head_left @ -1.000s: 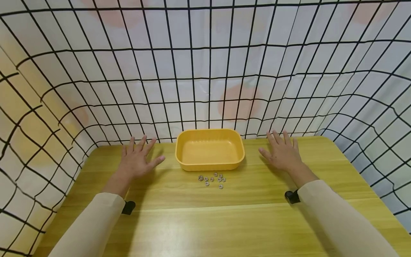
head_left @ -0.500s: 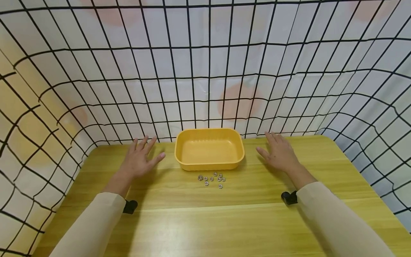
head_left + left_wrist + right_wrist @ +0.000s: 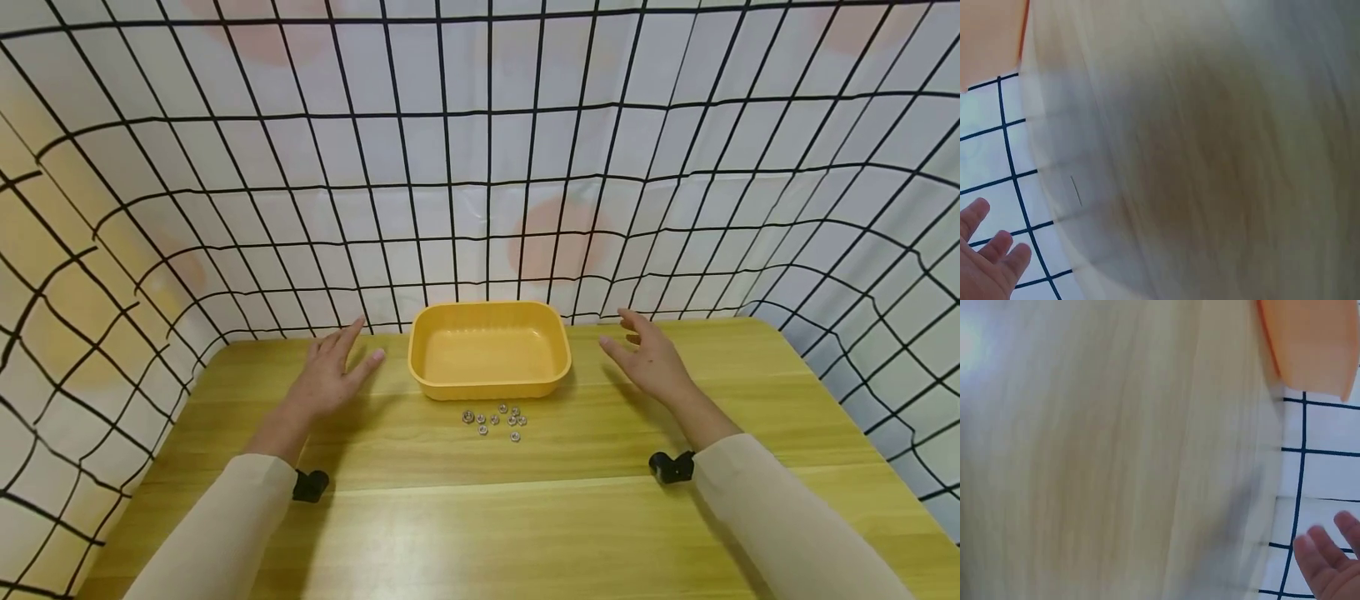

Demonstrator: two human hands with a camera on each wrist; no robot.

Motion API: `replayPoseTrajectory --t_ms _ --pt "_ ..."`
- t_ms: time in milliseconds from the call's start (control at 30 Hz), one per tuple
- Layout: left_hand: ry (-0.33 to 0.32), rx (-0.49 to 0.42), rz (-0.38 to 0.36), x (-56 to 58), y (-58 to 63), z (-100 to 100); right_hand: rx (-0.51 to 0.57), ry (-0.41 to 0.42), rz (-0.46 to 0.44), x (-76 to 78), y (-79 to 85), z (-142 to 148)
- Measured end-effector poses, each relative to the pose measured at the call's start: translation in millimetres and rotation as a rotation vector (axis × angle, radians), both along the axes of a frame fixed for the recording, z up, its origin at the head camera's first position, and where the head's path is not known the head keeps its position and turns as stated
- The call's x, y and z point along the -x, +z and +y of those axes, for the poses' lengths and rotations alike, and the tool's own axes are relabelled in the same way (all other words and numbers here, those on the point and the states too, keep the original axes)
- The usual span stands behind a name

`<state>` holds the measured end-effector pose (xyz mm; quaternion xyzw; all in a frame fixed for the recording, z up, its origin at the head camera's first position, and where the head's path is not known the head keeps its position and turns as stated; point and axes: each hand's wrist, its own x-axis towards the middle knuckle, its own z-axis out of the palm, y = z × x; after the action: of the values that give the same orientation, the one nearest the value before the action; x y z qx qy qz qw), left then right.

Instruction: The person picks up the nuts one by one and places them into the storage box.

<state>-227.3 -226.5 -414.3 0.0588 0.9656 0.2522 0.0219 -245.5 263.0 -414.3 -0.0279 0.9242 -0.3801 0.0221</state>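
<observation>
A yellow rectangular tray (image 3: 491, 390) stands at the back middle of the wooden table. Just in front of it lie several small metal nuts, among them a larger nut (image 3: 468, 417) at the left and one nut (image 3: 515, 437) nearest the front. To the tray's left, my left hand (image 3: 326, 382) hovers over the table with relaxed fingers, thumb pointing at the tray. My right hand (image 3: 651, 360) is on the other side, its fingers loosely bent and holding nothing. Both wrist views show the hands' fingertips at a lower corner, with part of the tray at an upper corner.
The wooden table (image 3: 465, 533) ends at a white curtain with a black grid (image 3: 465, 150), which surrounds it at the back and sides. Small black devices sit at the left wrist (image 3: 310, 486) and the right wrist (image 3: 670, 467).
Spread fingers on both hands have drawn together and bent somewhat. The right hand has shifted slightly left toward the tray. Tray and nuts stay where they were.
</observation>
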Motion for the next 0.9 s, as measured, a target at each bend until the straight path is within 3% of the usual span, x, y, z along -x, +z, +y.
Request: replayPoseTrajectory --t_ms 400,900 --pt "0.024 -0.159 -0.006 -0.9 -4.5 5 0.359 0.038 -0.07 -6.9 -3.5 -7" --pt "0.006 -0.317 -0.039 -2.3 -10.2 12 0.404 0.065 -0.106 -15.7 -3.0 -15"
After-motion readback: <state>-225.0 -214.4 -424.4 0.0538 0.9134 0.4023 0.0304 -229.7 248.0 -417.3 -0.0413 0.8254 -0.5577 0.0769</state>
